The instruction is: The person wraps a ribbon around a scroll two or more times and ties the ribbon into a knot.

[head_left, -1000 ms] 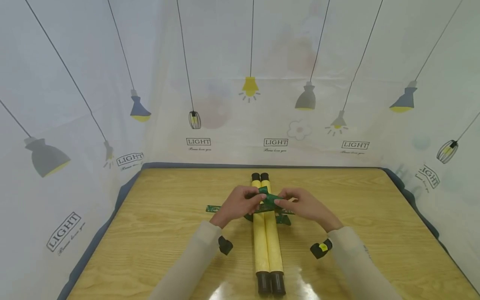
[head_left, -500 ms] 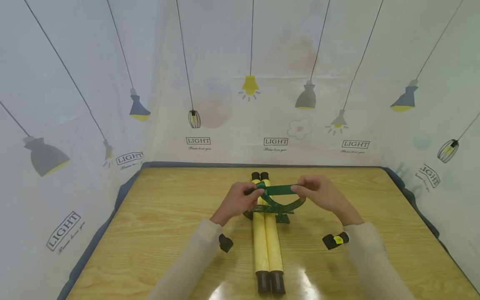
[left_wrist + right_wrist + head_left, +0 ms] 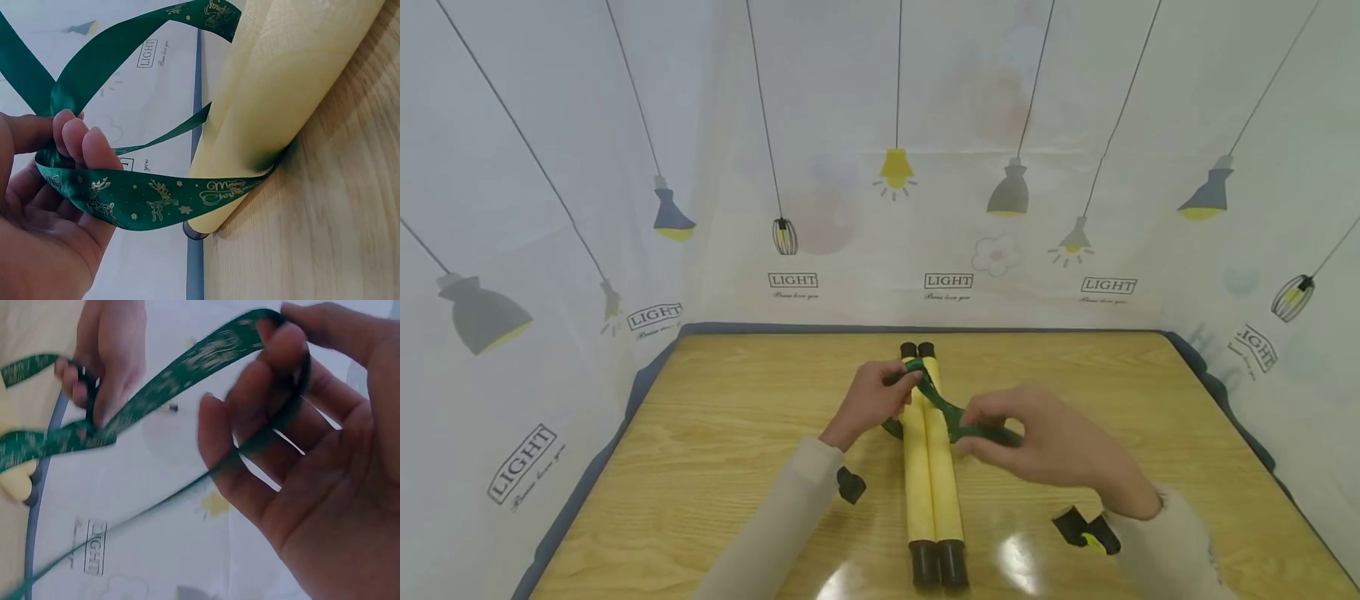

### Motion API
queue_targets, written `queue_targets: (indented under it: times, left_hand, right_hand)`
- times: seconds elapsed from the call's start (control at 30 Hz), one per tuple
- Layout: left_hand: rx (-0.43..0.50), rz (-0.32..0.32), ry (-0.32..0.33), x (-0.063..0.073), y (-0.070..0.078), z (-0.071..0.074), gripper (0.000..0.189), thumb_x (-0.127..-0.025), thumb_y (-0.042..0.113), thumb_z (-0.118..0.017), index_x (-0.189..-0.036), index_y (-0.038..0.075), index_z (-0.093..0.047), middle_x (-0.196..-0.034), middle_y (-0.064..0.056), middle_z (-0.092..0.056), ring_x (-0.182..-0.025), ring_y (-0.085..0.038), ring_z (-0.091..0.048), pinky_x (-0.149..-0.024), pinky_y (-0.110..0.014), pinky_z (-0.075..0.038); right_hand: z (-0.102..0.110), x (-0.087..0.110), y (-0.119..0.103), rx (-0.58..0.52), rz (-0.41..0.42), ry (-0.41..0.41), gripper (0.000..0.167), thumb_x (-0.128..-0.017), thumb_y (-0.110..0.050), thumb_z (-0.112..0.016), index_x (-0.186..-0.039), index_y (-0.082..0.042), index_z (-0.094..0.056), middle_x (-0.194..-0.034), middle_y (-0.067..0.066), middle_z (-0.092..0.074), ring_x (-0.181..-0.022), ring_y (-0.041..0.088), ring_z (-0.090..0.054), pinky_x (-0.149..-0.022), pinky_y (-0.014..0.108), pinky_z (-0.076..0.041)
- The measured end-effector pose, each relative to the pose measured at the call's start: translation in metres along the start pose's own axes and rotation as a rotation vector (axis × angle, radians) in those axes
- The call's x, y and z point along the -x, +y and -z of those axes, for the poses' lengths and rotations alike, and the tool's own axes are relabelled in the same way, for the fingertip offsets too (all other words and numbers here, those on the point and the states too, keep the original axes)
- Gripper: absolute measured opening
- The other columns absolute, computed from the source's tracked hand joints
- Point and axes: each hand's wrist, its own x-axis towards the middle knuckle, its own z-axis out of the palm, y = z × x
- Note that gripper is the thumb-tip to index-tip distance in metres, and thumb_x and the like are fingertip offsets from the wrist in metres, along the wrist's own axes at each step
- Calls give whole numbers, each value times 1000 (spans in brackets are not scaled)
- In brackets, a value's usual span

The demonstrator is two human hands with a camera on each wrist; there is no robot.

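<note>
Two yellow rolls (image 3: 921,492) with dark end caps lie side by side, pointing away from me. A green ribbon (image 3: 134,203) printed with gold reindeer and lettering passes around them. My left hand (image 3: 871,402) pinches the ribbon just left of the rolls' far half, with a loop of it hanging across the fingers in the left wrist view. To the right of the rolls, my right hand (image 3: 1056,437) holds another stretch of ribbon between thumb and index finger, its other fingers loosely bent. In the right wrist view that ribbon folds over the fingertips and trails down as a thin strand.
The rolls rest on a wood-grain table (image 3: 737,500) with a blue-grey border along its edges. White sheeting (image 3: 842,108) printed with hanging lamps encloses the back and both sides. Small black devices (image 3: 851,485) sit at the wrists.
My right hand first drew the ribbon out to the right, then came down and nearer with it. My left hand keeps its pinch in nearly the same place. The ribbon's loops have shifted.
</note>
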Motion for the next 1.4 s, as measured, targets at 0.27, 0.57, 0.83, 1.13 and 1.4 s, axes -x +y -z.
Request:
queue_targets:
  times: [0.27, 0.57, 0.83, 1.13, 1.4]
  left_hand:
    - [-10, 25, 31, -2, 2, -1, 35, -105, 29, -61, -81, 5, -67, -78, -27, -66, -53, -12, -55, -55, -38, -55]
    - [34, 23, 12, -2, 2, -3, 42, -106, 33, -59, -89, -5, -66, -84, -31, -66, -60, -28, -58, -57, -41, -57]
    - [65, -1, -31, -2, 0, -3, 39, -106, 33, -59, -87, 0, -67, -80, -26, -65, -64, -38, -59, -57, -41, -57]
    - [37, -58, -154, 0, 0, -3, 41, -106, 36, -57, -82, 5, -67, -72, -11, -62, -59, -27, -55, -59, -44, -55]
    - [34, -59, -196, 2, 0, -3, 39, -106, 36, -58, -85, 5, -69, -79, -27, -61, -70, -51, -56, -58, -36, -52]
  right_hand:
    - [-30, 0, -30, -49, 180, -298, 9, -102, -26, -66, -98, -26, -74, -84, -19, -68, -78, -12, -58, -74, 7, -48]
    - [-23, -2, 2, -143, 55, -253, 12, -103, -21, -64, -99, -24, -75, -84, -13, -73, -76, -4, -67, -72, 19, -57]
    - [-16, -6, 66, 12, -432, 98, 9, -101, -29, -67, -104, -23, -73, -93, -7, -72, -86, 8, -67, -80, 32, -58]
    - [-43, -16, 100, -144, -468, 10, 32, -95, -39, -74, -120, -20, -70, -107, -3, -71, -99, 15, -65, -93, 42, -56]
    - [-63, -24, 107, -204, -432, -47, 20, -105, -30, -60, -116, -19, -73, -81, 11, -72, -60, 15, -60, -53, 25, -46]
